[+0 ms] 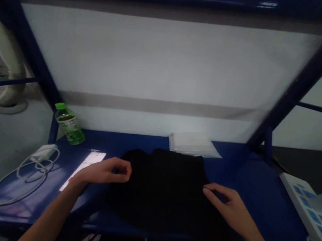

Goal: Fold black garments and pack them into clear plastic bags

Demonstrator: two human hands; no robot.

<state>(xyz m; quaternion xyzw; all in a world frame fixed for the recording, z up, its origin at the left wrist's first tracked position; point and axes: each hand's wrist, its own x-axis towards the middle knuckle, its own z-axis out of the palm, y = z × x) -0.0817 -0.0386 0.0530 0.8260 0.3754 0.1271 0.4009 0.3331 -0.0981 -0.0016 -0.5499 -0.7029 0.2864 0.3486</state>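
Thumb and forefinger of the left hand (105, 173) close together, pinching the left edge of a black garment (163, 188). The right hand (228, 207) lies spread on the garment's right edge, fingers stretched out flat toward nine o'clock and gripping nothing. The garment lies folded flat in the middle of the blue table (259, 186), between the two hands.

A lit phone (85, 165) lies partly under the left wrist. At nine o'clock from the garment a white charger with coiled cable (32, 168) rests near the table's left end. At ten o'clock stands a green-capped bottle (69, 124), tilted. At twelve o'clock, just beyond the garment's far edge, lies a stack of clear plastic bags (193, 144). At three o'clock, well apart, is a white sheet of blue labels (309, 207).
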